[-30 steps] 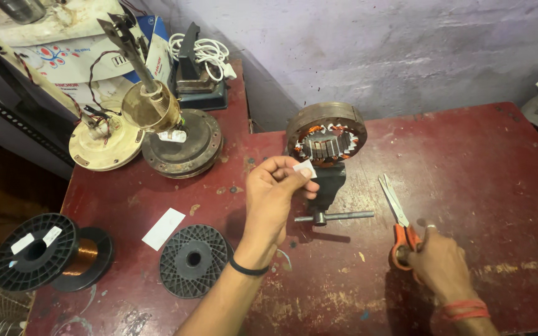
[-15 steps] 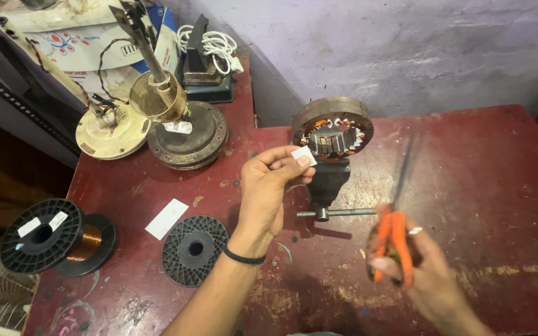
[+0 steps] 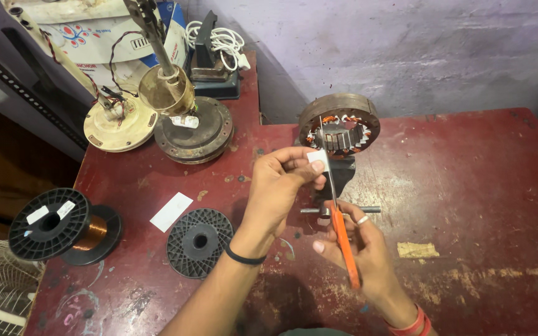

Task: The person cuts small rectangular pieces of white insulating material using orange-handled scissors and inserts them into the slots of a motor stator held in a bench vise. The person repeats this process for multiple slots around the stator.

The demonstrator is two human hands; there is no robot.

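At lower centre the right hand (image 3: 365,249) grips orange-handled scissors (image 3: 342,239), blades raised against a small white paper slip (image 3: 317,157) pinched between the left hand (image 3: 278,186) fingers. The slip looks uncut as yet, so trimming remains. Behind stands one wound stator (image 3: 339,127) on a vise. At left lie two black spools (image 3: 199,241), one carrying copper wire (image 3: 50,223), and one loose paper strip (image 3: 170,211); upper left, two fan motor parts (image 3: 194,127).

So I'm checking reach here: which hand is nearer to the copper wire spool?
Left. The left hand is raised mid-table pinching a small white paper piece, well right of the copper wire spool. The right hand, holding orange-handled scissors, is farther right.
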